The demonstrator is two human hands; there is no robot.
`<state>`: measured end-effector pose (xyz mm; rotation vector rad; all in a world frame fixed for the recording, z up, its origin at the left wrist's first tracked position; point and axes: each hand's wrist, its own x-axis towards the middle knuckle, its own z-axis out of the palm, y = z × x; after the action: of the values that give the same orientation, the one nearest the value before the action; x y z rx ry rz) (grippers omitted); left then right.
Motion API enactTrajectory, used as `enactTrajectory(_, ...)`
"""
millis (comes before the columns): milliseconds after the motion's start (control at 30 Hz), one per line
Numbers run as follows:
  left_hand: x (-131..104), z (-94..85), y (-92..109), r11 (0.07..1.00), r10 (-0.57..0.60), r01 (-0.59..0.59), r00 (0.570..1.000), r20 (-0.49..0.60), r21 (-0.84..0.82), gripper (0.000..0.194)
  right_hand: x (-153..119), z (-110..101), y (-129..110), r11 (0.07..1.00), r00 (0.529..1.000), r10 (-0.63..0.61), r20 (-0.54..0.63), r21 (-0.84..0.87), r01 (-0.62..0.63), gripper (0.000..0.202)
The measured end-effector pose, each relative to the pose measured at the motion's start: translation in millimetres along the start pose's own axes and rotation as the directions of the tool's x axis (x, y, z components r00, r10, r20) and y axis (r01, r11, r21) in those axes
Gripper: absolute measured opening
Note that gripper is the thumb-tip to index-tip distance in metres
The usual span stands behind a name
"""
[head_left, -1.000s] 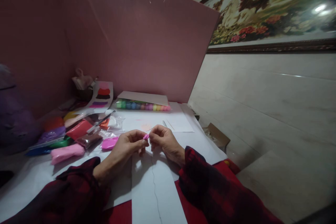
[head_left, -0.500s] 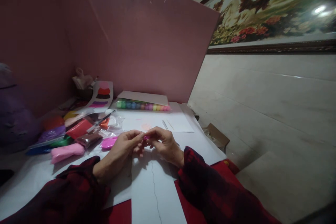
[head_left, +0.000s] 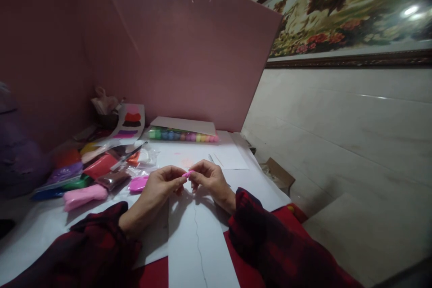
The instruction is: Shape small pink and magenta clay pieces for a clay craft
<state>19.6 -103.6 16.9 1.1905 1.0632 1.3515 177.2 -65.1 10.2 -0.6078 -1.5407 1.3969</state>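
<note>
A small piece of bright pink clay (head_left: pixel 187 174) is pinched between the fingertips of both hands. My left hand (head_left: pixel 161 185) holds its left end with thumb and forefinger. On the other side, my right hand (head_left: pixel 212 183) grips the right end the same way. Both hands are raised over a white paper strip (head_left: pixel 199 243) with a thin wavy line drawn along it. A larger bright pink lump (head_left: pixel 138 184) lies just left of my left hand.
Bags of coloured clay (head_left: pixel 101 165) are heaped at the left. Behind the hands lies a pack of coloured pots (head_left: pixel 182 135) under a white card. A pen (head_left: pixel 211 159) rests on paper, and an open cardboard box (head_left: pixel 280 173) stands beyond the table's right edge.
The fingertips have drawn slightly apart, and more of the pink clay now shows between them. My right hand has risen a little.
</note>
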Motion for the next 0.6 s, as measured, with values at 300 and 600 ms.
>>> enactTrajectory(300,0.4,1.1,-0.5,0.997,0.045,-0.043,0.998,0.032,-0.059,0.029,1.1,-0.8,1.8,0.994,0.996,0.086,-0.026,0.073,-0.084,0.029)
enactTrajectory(600,-0.2,0.2,-0.4,1.0,-0.021,0.022,0.995,0.094,-0.005,0.03,0.9,0.9,-0.8,0.996,0.997,0.077,-0.004,0.044,-0.077,0.03)
